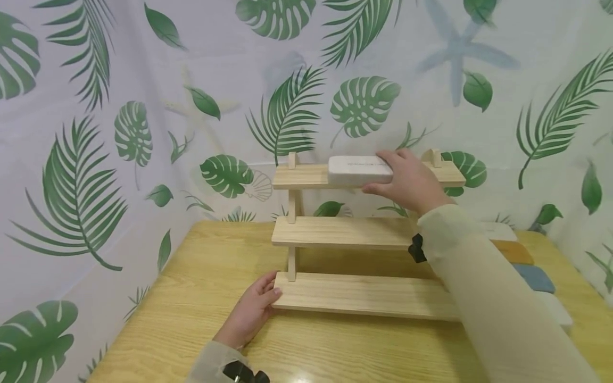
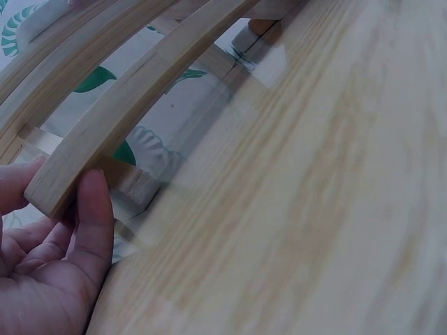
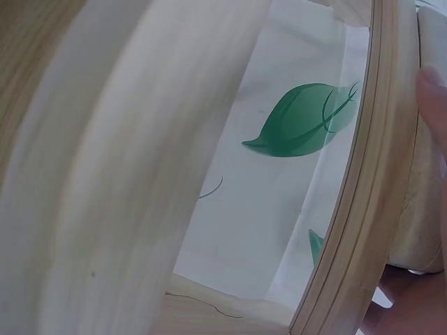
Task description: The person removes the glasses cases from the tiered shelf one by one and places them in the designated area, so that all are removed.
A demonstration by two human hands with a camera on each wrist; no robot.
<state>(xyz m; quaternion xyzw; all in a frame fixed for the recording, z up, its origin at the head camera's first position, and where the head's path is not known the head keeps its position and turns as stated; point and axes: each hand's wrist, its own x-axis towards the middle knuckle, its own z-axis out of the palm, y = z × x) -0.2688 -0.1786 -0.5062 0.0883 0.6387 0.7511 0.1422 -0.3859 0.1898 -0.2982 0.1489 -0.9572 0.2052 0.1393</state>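
Note:
A three-tier wooden shelf stand [image 1: 364, 295] stands on the table. On its top board lies a white oblong case [image 1: 351, 171] with rounded edges and faint lettering. My right hand [image 1: 411, 182] grips the right end of this case, thumb in front and fingers over the back; in the right wrist view the case [image 3: 419, 209] sits against the board, with only part of the hand [image 3: 434, 118] visible. At the lower left, my left hand [image 1: 251, 311] pinches the left end of the bottom board [image 2: 105, 132], as the left wrist view also shows.
To the right of the stand, partly behind my right sleeve, lie an orange item [image 1: 513, 252], a blue item [image 1: 537, 277] and white ones [image 1: 498, 231] in a row on the wooden table [image 1: 158, 324]. Small upright pegs [image 1: 292, 159] rise at the top board's back. A leaf-patterned cloth hangs behind.

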